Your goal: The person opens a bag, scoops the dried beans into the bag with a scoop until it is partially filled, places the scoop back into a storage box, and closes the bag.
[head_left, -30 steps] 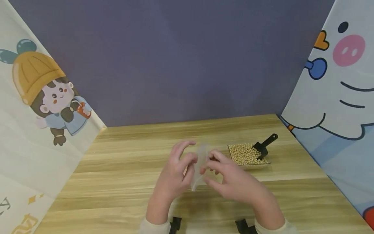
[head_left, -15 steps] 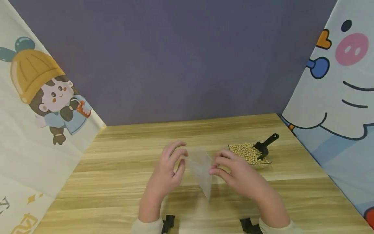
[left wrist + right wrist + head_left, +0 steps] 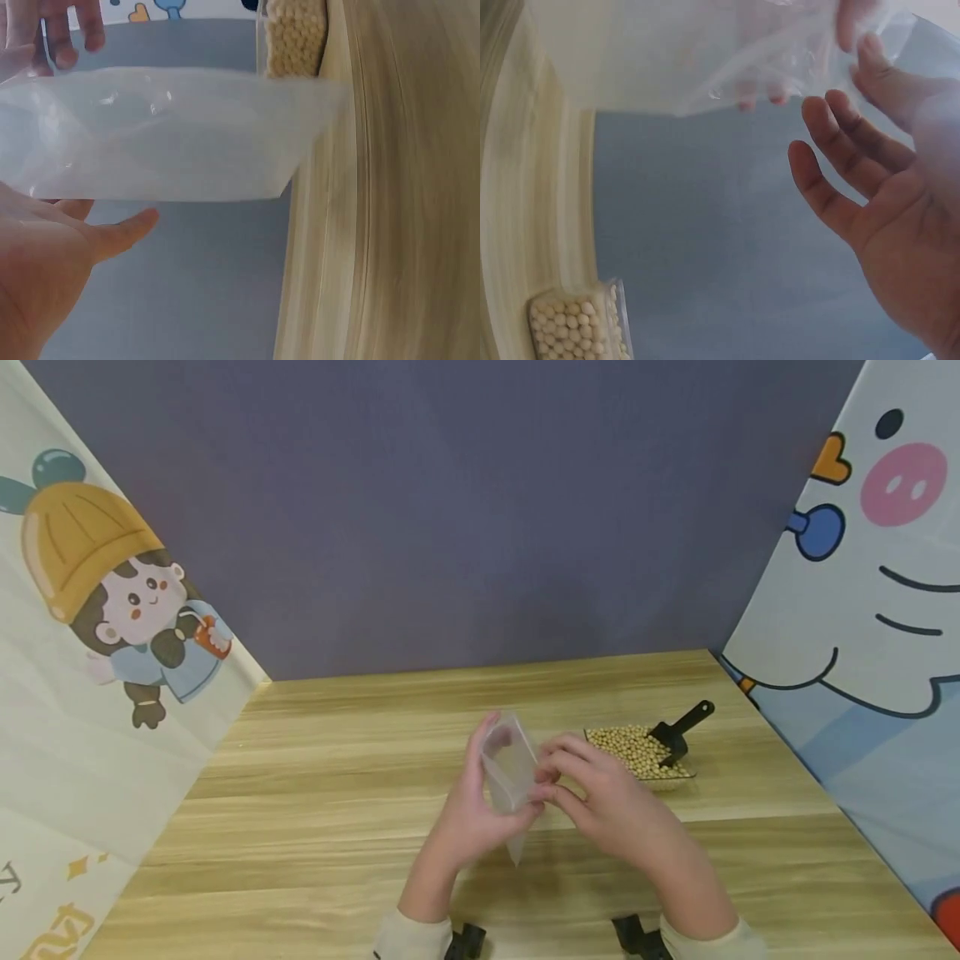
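A translucent plastic bag [image 3: 517, 768] hangs above the table with its mouth spread apart at the top. My left hand [image 3: 476, 810] holds it from the left, thumb on the near side and fingers round the far side. At the right edge of the mouth, my right hand [image 3: 600, 793] pinches the bag between thumb and index finger. Its other fingers are loosely bent in the right wrist view, where the bag [image 3: 652, 60] covers part of the left fingers. No contents show in the bag [image 3: 180, 135] in the left wrist view.
A clear tray of soybeans [image 3: 626, 752] stands just beyond my right hand, with a black scoop [image 3: 675, 739] stuck in the beans, handle up to the right. The wooden table [image 3: 337, 777] meets a dark blue-grey wall [image 3: 480, 527]. Printed panels flank both sides.
My left hand, loosely bent beside the bag before, has come right and now wraps round it. The bag's mouth has spread apart. My right hand stays at its edge.
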`<state>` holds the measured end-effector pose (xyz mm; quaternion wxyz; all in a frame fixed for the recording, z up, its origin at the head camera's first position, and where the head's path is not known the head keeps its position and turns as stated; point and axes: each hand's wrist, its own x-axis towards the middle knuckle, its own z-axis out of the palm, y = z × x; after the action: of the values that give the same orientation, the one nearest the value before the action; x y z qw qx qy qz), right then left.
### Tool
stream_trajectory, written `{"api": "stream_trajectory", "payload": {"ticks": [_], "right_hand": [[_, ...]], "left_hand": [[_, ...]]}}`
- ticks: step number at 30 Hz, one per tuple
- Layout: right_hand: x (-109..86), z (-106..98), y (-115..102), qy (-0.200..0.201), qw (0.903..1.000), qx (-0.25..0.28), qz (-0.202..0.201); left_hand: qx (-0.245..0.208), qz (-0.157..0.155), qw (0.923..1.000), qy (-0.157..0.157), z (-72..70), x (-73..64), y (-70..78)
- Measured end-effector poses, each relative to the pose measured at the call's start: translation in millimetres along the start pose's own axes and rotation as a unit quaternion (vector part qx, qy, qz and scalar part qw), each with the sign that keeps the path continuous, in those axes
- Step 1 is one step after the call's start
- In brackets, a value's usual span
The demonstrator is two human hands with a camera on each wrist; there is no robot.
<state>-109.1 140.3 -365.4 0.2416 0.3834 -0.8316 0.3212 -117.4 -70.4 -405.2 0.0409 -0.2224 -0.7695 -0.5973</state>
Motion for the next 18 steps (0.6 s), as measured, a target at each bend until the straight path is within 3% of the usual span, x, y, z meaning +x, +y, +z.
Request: {"api": "stream_trajectory", "payload": {"ticks": [5, 13, 18], "right_hand": [[-0.4, -8.1, 1.5, -0.030, 0.9994, -0.014, 0.007], [0.2, -14.7, 2.4, -0.013, 0.9991, -0.029, -0.028], [1.0, -13.7, 4.1, -0.013, 0.9987, -0.029, -0.039]], "left_hand": [[0.047, -0.010, 0.9987, -0.015, -5.0, 1.9, -0.1], [0.112, -0.021, 0.9910, -0.071, -17.0, 5.9, -2.4], [0.086, 0.006, 0.9935, -0.074, -18.2, 5.1, -3.7]]}}
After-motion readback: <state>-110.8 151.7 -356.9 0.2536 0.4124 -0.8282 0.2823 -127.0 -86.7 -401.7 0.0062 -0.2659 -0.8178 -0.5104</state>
